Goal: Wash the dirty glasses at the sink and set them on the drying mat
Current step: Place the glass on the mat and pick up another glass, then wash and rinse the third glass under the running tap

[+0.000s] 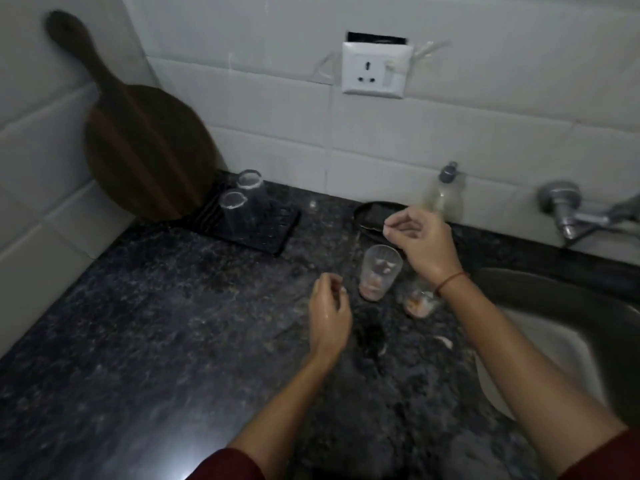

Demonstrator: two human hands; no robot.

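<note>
Glass [379, 271] beside right hand [420, 244], seemingly apart

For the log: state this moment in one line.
drying mat: two glasses | counter: two dirty glasses | left hand: empty | right hand: empty

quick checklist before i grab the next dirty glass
1. Hands free: left hand and right hand are loosely curled, with nothing seen in them: ok.
2. Target ready: the upright dirty glass stands on the counter between the hands: ok.
3. Clearance: the second dirty glass sits right under the right wrist and could be knocked: not ok.
4. Room on the drying mat: the two upturned glasses stand at its back left and the rest is bare: ok.
5. Tap running: cannot tell.
6. Sink free of clutter: largely hidden by the right arm: cannot tell.
</note>
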